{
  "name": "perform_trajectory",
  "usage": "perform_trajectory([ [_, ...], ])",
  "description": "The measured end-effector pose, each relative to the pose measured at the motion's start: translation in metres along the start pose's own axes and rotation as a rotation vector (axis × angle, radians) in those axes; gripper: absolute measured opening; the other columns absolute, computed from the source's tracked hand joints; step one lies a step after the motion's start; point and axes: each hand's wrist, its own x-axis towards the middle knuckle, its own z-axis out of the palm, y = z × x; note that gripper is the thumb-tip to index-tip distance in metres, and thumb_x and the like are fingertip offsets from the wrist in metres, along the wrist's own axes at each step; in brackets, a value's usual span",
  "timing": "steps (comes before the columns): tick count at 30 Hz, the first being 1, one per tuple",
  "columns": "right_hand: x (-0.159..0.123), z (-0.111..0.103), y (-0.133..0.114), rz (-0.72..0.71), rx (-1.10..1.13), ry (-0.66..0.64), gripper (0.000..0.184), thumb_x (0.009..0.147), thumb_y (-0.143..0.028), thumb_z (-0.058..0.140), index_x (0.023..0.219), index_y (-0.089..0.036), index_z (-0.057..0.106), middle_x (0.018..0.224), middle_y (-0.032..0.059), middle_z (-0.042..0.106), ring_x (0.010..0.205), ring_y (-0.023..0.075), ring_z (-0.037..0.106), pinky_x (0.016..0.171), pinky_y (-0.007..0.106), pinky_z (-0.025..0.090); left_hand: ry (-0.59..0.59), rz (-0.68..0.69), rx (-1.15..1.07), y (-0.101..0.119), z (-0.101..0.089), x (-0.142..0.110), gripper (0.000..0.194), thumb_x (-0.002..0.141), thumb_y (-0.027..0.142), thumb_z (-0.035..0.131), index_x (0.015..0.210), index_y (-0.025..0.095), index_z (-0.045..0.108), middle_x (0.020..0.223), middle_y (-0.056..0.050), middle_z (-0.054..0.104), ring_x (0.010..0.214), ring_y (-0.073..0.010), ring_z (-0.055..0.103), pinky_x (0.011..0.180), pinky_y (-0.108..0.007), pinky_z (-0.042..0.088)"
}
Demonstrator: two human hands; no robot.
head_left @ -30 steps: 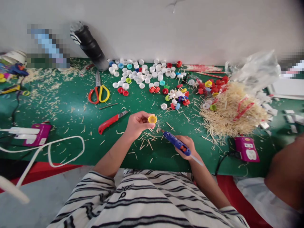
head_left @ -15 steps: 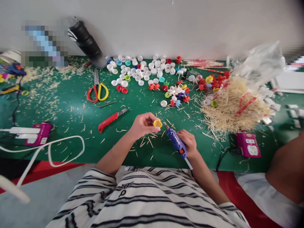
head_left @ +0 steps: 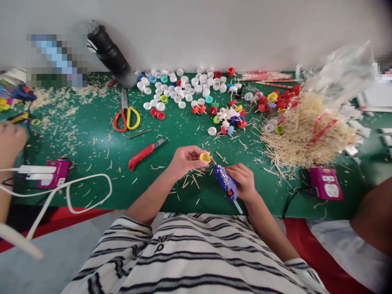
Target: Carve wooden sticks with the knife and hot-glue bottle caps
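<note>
Between thumb and fingers, my left hand (head_left: pixel 187 162) pinches a yellow bottle cap (head_left: pixel 204 158), its hollow side facing up toward me. My right hand (head_left: pixel 242 179) is wrapped round a blue hot glue gun (head_left: pixel 225 179) with a clear glue stick jutting from its rear. The gun's nozzle is at the cap's right edge; whether it touches the cap I cannot tell. Short cut wooden sticks (head_left: pixel 191 179) lie on the green table (head_left: pixel 113 179) beneath my hands.
A red-handled knife (head_left: pixel 143 153) and scissors (head_left: pixel 126 114) lie left. Many caps (head_left: pixel 183 92) spread at the back. A stick pile (head_left: pixel 309 134) and purple power box (head_left: pixel 326 183) are right. A white cable (head_left: pixel 88 178) and another person's hand (head_left: pixel 10 143) are left.
The glue gun has come closer, its nozzle now at the yellow cap, which my left hand still holds. Another person's hand has come into view at the far left.
</note>
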Motion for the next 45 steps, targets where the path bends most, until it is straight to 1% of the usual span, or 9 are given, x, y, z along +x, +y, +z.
perform_trajectory([
  [7, -0.001, 0.001, 0.001, 0.001, -0.004, -0.043, 0.025, 0.098, -0.034, 0.055, 0.119, -0.026, 0.065, 0.095, 0.0087, 0.075, 0.073, 0.021, 0.058, 0.067, 0.036, 0.047, 0.036, -0.002, -0.061, -0.001, 0.001, 0.001, 0.036, 0.052, 0.026, 0.096, 0.08, 0.014, 0.077, 0.072, -0.002, 0.076, 0.058, -0.0128, 0.07, 0.058, -0.026, 0.063],
  [13, 0.001, 0.001, 0.001, -0.004, -0.003, -0.049, 0.025, 0.097, -0.028, 0.055, 0.121, -0.025, 0.063, 0.094, 0.0084, 0.075, 0.072, 0.0208, 0.055, 0.066, 0.036, 0.046, 0.046, 0.013, -0.104, -0.001, 0.001, 0.001, 0.036, 0.053, 0.026, 0.095, 0.082, 0.015, 0.078, 0.069, -0.002, 0.076, 0.055, -0.0127, 0.069, 0.057, -0.026, 0.063],
  [25, -0.003, 0.002, 0.002, 0.071, 0.004, -0.079, 0.024, 0.097, -0.035, 0.054, 0.115, -0.026, 0.068, 0.094, 0.0078, 0.076, 0.07, 0.0202, 0.058, 0.066, 0.036, 0.047, 0.077, -0.002, -0.08, -0.003, 0.0, 0.002, 0.037, 0.052, 0.03, 0.095, 0.082, 0.015, 0.078, 0.068, -0.002, 0.075, 0.054, -0.0125, 0.069, 0.059, -0.028, 0.063],
  [30, -0.002, 0.002, 0.001, 0.059, -0.005, -0.086, 0.023, 0.098, -0.034, 0.053, 0.115, -0.026, 0.067, 0.094, 0.0079, 0.076, 0.069, 0.02, 0.057, 0.065, 0.036, 0.046, 0.072, -0.001, -0.075, -0.002, -0.001, 0.002, 0.036, 0.054, 0.029, 0.094, 0.082, 0.015, 0.078, 0.069, -0.002, 0.076, 0.054, -0.0125, 0.069, 0.059, -0.028, 0.063],
  [35, -0.001, 0.002, 0.001, 0.048, 0.004, -0.079, 0.025, 0.098, -0.036, 0.054, 0.115, -0.025, 0.068, 0.092, 0.0082, 0.076, 0.069, 0.0199, 0.058, 0.064, 0.035, 0.046, 0.061, 0.014, -0.099, -0.001, 0.0, 0.002, 0.033, 0.055, 0.027, 0.093, 0.082, 0.016, 0.079, 0.069, -0.002, 0.076, 0.054, -0.0121, 0.069, 0.055, -0.025, 0.06],
  [40, 0.0, 0.002, -0.001, 0.033, -0.04, -0.164, 0.025, 0.096, -0.037, 0.057, 0.116, -0.027, 0.069, 0.095, 0.0065, 0.076, 0.071, 0.0194, 0.06, 0.067, 0.035, 0.047, 0.101, 0.064, -0.046, -0.003, -0.005, 0.005, 0.03, 0.054, 0.03, 0.093, 0.075, 0.016, 0.076, 0.066, -0.001, 0.073, 0.049, -0.0075, 0.059, 0.047, -0.021, 0.05],
  [42, -0.001, 0.002, -0.001, 0.031, -0.035, -0.118, 0.026, 0.096, -0.041, 0.057, 0.114, -0.027, 0.069, 0.095, 0.0073, 0.076, 0.071, 0.0197, 0.061, 0.067, 0.036, 0.047, 0.152, 0.098, -0.014, -0.003, -0.009, 0.007, 0.03, 0.053, 0.031, 0.092, 0.076, 0.018, 0.077, 0.074, -0.001, 0.075, 0.051, -0.0054, 0.056, 0.047, -0.02, 0.047],
  [44, -0.005, 0.002, 0.001, 0.079, -0.013, -0.004, 0.026, 0.096, -0.044, 0.057, 0.11, -0.026, 0.07, 0.091, 0.008, 0.075, 0.071, 0.0202, 0.061, 0.065, 0.036, 0.048, 0.195, 0.142, -0.02, -0.001, -0.013, 0.008, 0.029, 0.054, 0.031, 0.091, 0.076, 0.021, 0.077, 0.081, 0.0, 0.076, 0.052, -0.0034, 0.052, 0.048, -0.019, 0.044],
  [45, -0.008, 0.002, 0.003, 0.136, -0.002, 0.071, 0.025, 0.095, -0.044, 0.058, 0.107, -0.026, 0.07, 0.089, 0.008, 0.074, 0.071, 0.0205, 0.062, 0.065, 0.037, 0.048, 0.204, 0.157, -0.04, 0.0, -0.015, 0.009, 0.028, 0.054, 0.032, 0.091, 0.075, 0.022, 0.077, 0.081, 0.001, 0.076, 0.051, -0.0025, 0.049, 0.047, -0.019, 0.041],
])
